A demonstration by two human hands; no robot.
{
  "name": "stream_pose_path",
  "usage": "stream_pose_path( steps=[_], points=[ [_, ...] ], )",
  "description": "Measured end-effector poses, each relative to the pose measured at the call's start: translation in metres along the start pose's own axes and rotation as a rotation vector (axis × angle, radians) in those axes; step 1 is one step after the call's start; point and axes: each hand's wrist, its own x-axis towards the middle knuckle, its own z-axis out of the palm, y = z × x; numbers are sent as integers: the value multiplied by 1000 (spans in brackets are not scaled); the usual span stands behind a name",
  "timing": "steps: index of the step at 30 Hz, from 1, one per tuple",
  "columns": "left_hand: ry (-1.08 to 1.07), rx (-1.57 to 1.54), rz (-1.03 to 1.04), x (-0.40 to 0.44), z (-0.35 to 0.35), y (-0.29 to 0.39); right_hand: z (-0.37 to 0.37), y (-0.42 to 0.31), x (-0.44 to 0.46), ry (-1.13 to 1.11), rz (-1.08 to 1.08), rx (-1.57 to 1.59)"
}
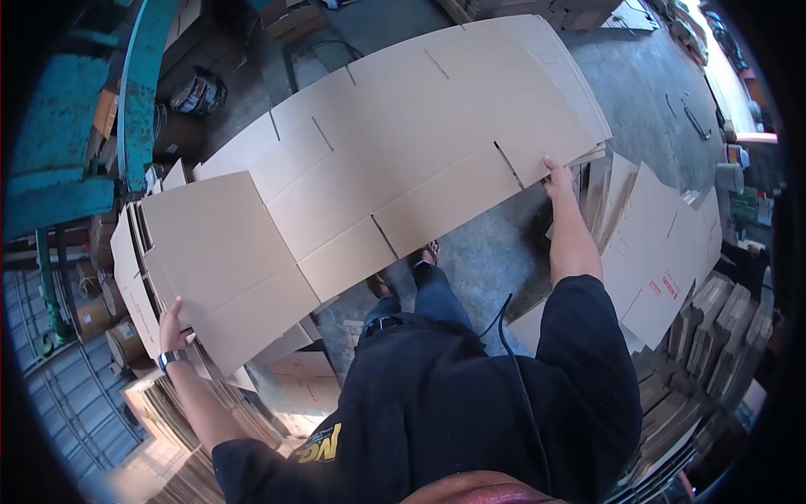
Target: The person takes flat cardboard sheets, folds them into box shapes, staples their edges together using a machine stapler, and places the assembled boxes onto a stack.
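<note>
A large, flat, slotted cardboard box blank [395, 168] stretches across the view in front of me. Its left panel [218, 260] looks angled against the rest along a crease. My left hand [174, 329], with a dark band at the wrist, grips the lower left edge of that panel. Some fingers are hidden under the board. At the right end, my right hand [557, 178] pinches the near edge beside a slot. More cardboard layers [579, 92] show beneath the blank's far right end; whether they are joined to it I cannot tell.
Printed flat cardboard [663, 260] leans at my right, above stacked folded boards [722, 328]. More cardboard stacks [168, 412] stand at lower left. A teal metal frame [138, 92] rises at upper left, near a bucket [199, 91]. Concrete floor [483, 244] shows around my feet.
</note>
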Motion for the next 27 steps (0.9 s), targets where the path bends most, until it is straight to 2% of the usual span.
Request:
stream_pose_path(
  steps=[2, 3, 5, 6, 7, 9, 10, 11, 12, 13, 14, 15, 16, 17, 18, 20, 21, 23, 25, 27],
  points=[
    [94, 264, -5, 30, -9, -2, -1, 17, -22, 112, -465, -201],
    [125, 234, 70, 35, 9, 20, 37, -2, -20, 78, -495, -125],
    [114, 585, 175, 39, 16, 14, 30, -12, -120, 202, -809, -650],
    [321, 1021, 499, 38, 35, 0, 18, 2, -129, 226, -872, -781],
    [465, 1057, 571, 30, 51, -8, 15, 26, -133, 239, -933, -898],
    [422, 904, 478, -9, 84, 12, 8, 69, -154, 86, -769, -652],
    [409, 845, 447, -17, 93, 17, 11, 64, -175, 81, -783, -649],
    [182, 467, 420, -5, 84, 7, 21, 51, -204, 59, -285, -134],
    [-32, 88, 386, -3, 73, -2, 24, 48, -211, -7, -27, 105],
    [-204, -83, 388, -42, 103, 19, 26, 45, -218, -10, 240, 339],
    [-310, -278, 393, -89, 112, 37, 38, 48, -209, -389, 468, 483],
    [-327, -297, 353, -67, 107, 23, 45, 50, -199, -732, 707, 641],
    [-303, -254, 296, -70, 110, 23, 59, 55, -203, -797, 486, 650],
    [-180, -176, 255, -62, 118, 20, 73, 60, -210, -860, 263, 666],
    [-408, -105, 303, -37, 108, 14, 84, 63, -209, -860, 258, 614],
    [-199, 2, 364, -51, 109, 23, 104, 68, -224, -893, 261, 540],
    [-274, -30, 495, -52, 107, 28, 109, 66, -237, -942, 255, 519],
    [-147, 319, 363, -131, 93, 89, 117, 48, -288, -993, 243, 500],
    [-216, -19, 497, -149, 85, 109, 126, 27, -398, -997, 114, 357],
    [-307, -143, 533, -157, 78, 130, 134, 28, -465, -992, 67, 301]
  ],
)
